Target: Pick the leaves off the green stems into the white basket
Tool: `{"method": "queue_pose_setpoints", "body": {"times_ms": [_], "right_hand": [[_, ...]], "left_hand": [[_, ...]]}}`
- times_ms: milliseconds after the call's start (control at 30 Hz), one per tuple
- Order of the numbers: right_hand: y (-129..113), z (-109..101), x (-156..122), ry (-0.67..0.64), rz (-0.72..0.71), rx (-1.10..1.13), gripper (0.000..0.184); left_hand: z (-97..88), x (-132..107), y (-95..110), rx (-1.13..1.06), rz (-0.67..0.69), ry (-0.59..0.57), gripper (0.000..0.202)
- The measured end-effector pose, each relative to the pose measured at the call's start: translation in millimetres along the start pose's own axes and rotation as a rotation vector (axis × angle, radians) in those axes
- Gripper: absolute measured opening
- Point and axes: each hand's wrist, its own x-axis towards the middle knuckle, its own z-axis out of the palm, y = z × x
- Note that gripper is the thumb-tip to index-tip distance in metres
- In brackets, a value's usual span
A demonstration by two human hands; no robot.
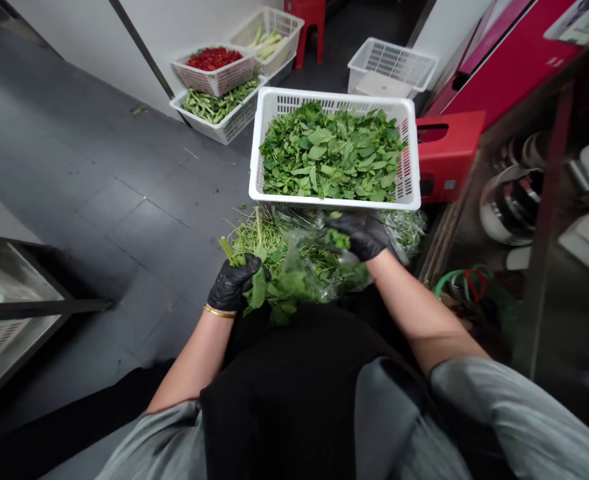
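Observation:
My left hand (234, 283), in a black glove, is closed around a bunch of leafy greens (281, 293). Cut stems stick up past its fingers and the leaves hang to the right. My right hand (361, 235), also gloved and somewhat blurred, is just below the front rim of a white basket (334, 203). A small green sprig (338, 239) shows at its fingertips. Picked leaves (329, 150) fill much of the basket. Between my hands, clear plastic bags (299, 257) lie over more greens and a heap of thin stems (254, 233).
Ahead on the left, stacked baskets hold red chillies (214, 59), cut green vegetables (219, 103) and pale stalks (267, 43). A white crate (391, 67) stands at the back. A red stool (454, 153) lies right of the basket. Metal shelving (549, 267) borders the right side.

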Motion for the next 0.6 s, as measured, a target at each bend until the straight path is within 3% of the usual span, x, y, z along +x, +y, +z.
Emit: {"method": "queue_pose_setpoints", "body": {"times_ms": [100,167,233,333,433,600], "right_hand": [[-5,44,-17,-0.317,-0.025,-0.091,0.041],[-10,70,-21,-0.535,-0.077,-0.123,0.042],[-15,83,-20,-0.689,-0.122,-0.112,0.041],[-20,78,-16,-0.846,-0.137,-0.162,0.039],[-22,68,-12,-0.894,-0.133,-0.262,0.036],[-13,49,0,-0.834,-0.194,-0.21,0.032]], "left_hand": [[7.2,6,-6,0.201,0.071,0.065,0.039],[8.6,9,-10,0.304,0.112,0.043,0.035],[5.7,9,-12,0.378,0.097,-0.018,0.038],[0.6,5,-13,0.413,-0.003,-0.142,0.042],[3.6,2,-11,0.326,-0.033,-0.242,0.038],[5.0,1,-17,0.179,-0.069,-0.162,0.046]]}}
